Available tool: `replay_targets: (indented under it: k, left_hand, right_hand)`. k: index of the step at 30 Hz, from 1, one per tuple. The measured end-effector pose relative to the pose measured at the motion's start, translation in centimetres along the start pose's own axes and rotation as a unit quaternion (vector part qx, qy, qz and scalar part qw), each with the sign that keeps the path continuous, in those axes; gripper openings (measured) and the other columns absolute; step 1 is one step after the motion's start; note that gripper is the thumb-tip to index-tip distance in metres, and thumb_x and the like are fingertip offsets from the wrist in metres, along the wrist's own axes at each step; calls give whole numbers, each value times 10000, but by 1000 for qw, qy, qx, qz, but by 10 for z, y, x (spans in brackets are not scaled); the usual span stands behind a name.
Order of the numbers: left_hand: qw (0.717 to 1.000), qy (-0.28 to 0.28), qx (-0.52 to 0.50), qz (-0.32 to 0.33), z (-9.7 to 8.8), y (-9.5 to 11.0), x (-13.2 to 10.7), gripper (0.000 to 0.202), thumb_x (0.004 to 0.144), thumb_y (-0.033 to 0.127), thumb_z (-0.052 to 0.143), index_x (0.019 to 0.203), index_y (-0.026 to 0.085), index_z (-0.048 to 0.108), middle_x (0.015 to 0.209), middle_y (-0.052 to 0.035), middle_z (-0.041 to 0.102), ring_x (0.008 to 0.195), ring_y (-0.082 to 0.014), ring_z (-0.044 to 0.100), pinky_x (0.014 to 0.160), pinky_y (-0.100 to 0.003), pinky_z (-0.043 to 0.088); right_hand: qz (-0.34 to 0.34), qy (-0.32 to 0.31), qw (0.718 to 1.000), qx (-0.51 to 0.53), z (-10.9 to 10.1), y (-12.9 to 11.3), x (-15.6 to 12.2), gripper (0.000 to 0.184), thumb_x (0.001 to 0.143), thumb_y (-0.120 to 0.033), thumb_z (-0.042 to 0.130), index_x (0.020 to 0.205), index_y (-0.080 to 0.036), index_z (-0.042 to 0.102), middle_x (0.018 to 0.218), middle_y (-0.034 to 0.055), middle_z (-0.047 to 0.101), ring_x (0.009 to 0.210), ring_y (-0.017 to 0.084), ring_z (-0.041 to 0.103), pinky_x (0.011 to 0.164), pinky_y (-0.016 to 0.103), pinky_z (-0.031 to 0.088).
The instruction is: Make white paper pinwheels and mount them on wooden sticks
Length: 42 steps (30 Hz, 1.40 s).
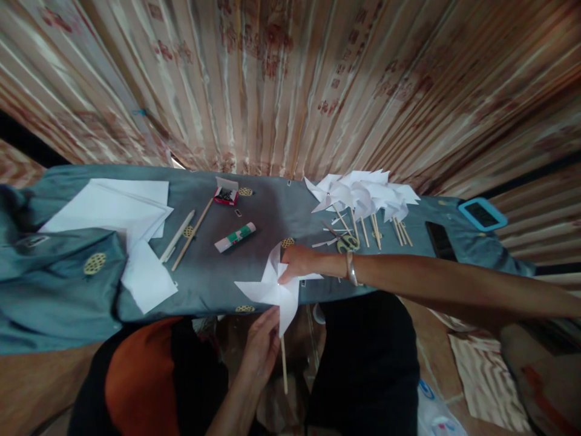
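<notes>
A white paper pinwheel point(275, 293) with a thin wooden stick point(284, 366) is at the table's front edge, its blades facing up and the stick pointing down toward my lap. My left hand point(262, 342) grips it from below, with the fingertips partly hidden behind a blade. From the right, my right hand point(297, 264) pinches the pinwheel near its centre, thumb on the middle. A small open red box point(226, 195) with dark contents and a glue stick point(235, 237) lie beyond my hands.
Several finished pinwheels point(361, 191) lie at the back right, beside green-handled scissors point(348, 243) and paper scraps. Farther right are a black phone point(440, 241) and a blue-framed device point(482, 214). White paper sheets point(106, 203), a pen-like white tool point(178, 236) and a loose stick point(193, 235) lie left.
</notes>
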<state>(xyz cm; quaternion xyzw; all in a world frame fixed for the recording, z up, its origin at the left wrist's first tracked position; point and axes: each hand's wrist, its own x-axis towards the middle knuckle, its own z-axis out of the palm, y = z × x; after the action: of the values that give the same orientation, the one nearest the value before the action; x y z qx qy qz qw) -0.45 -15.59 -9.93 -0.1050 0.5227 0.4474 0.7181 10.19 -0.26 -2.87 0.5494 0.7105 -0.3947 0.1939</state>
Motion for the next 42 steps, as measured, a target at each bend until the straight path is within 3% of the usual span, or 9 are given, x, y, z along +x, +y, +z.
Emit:
replay_targets:
  k: [4, 6, 9, 15, 25, 42]
  left_hand:
    - [1000, 17, 0, -9, 4, 2, -1, 256, 814, -50, 525, 723, 106, 706, 628, -60, 726, 552, -124, 685, 588, -180, 555]
    - [1000, 12, 1, -11, 4, 2, -1, 253, 812, -51, 523, 732, 100, 710, 634, -66, 727, 540, -126, 681, 579, -184, 555]
    - [1000, 4, 4, -12, 2, 2, 1, 247, 806, -50, 525, 730, 93, 712, 628, -68, 724, 547, -135, 684, 595, -202, 567]
    - [1000, 6, 8, -18, 0, 1, 4, 223, 795, -50, 553, 734, 90, 716, 621, -59, 725, 517, -122, 672, 566, -172, 549]
    - [998, 54, 9, -32, 6, 5, 2, 209, 733, -68, 593, 669, 101, 699, 611, -67, 723, 637, -178, 718, 673, -236, 587]
    - [999, 37, -3, -34, 1, 3, 6, 190, 688, -75, 649, 654, 101, 713, 623, -75, 731, 602, -189, 717, 630, -237, 591]
  right_hand:
    - [6, -41, 999, -20, -5, -5, -1, 290, 841, -361, 660, 982, -108, 654, 988, 40, 659, 862, 215, 637, 710, 325, 529]
    - [0, -37, 999, -17, -6, -5, -1, 262, 801, -357, 699, 860, -103, 667, 834, 3, 652, 770, 177, 624, 645, 267, 496]
    - [-13, -16, 1000, 4, -5, -4, 0, 282, 619, -286, 806, 526, -127, 593, 473, -70, 459, 547, 107, 505, 492, 215, 320]
    - [-24, -16, 999, 34, -3, 2, 9, 384, 560, -286, 788, 393, -171, 461, 380, -86, 375, 451, 82, 405, 467, 234, 254]
    - [-10, -23, 999, 41, -4, 2, 15, 291, 516, -304, 827, 446, -154, 588, 432, -60, 460, 537, 114, 477, 512, 224, 326]
    - [-5, -33, 999, 18, 4, 6, 22, 243, 593, -320, 794, 481, -175, 635, 461, -42, 486, 512, 125, 483, 520, 250, 320]
